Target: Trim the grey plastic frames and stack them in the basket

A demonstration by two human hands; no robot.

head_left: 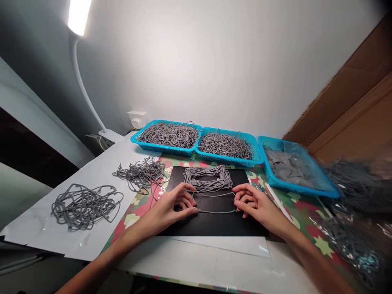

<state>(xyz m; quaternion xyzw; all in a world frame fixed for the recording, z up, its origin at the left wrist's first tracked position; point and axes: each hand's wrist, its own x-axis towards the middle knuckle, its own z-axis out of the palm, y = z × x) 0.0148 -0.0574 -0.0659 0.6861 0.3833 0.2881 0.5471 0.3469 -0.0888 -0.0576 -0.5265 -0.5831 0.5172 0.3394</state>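
Observation:
Between my two hands a thin grey cord loop [216, 212] is spread into a rough rectangle, low over a black mat [211, 225]. My left hand [180, 204] pinches its left corners, thumb at the near one and fingers at the far one. At the opposite end, my right hand [251, 202] grips the right corners in the same way. Just beyond the loop lies a stack of similar grey loops [208, 188], layered into a rectangle on the mat. Whether the held loop touches the mat, I cannot tell.
Behind the mat stand blue baskets of grey cords [168, 135] [225, 146] and a blue basket with plastic bags [294, 163]. Tangled loops lie at left [87, 206] [143, 173]. Bagged cords [352, 241] sit at right, near a cardboard box [352, 110]. A lamp [84, 90] rises at left.

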